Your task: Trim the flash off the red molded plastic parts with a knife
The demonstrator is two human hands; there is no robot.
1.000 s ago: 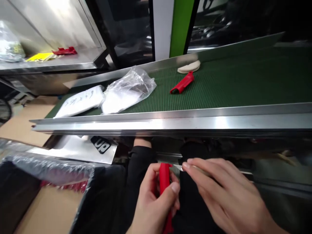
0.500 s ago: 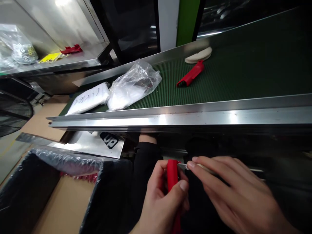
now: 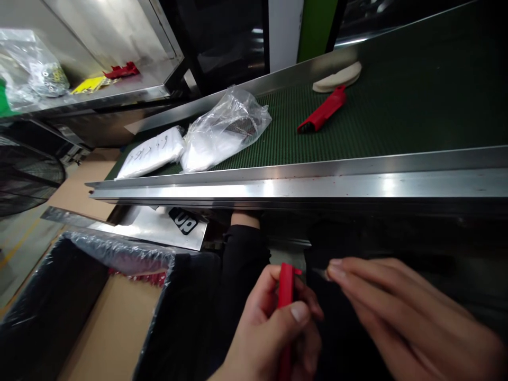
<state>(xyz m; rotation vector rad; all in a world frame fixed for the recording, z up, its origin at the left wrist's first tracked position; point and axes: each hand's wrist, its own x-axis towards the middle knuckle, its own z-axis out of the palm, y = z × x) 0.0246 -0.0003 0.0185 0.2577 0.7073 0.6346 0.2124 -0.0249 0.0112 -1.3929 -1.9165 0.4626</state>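
My left hand is closed round a long red plastic part, which it holds upright below the conveyor's edge. A small red tab sticks out sideways at the part's top. To the right, my right hand pinches a thin-bladed knife, its tip aimed left. Motion blurs the blade, and the fingers hide most of the handle. A gap separates the tip from the red part. On the conveyor above lies another red plastic part, beside a pale rounded pad.
The green conveyor belt has a metal rail in front. On it lie a clear plastic bag and a white packet. A lined box stands lower left; a shelf and a fan are at left.
My right hand has drawn back to the right, taking the knife tip away from the red part. The left hand still grips the part. The view has shifted slightly.
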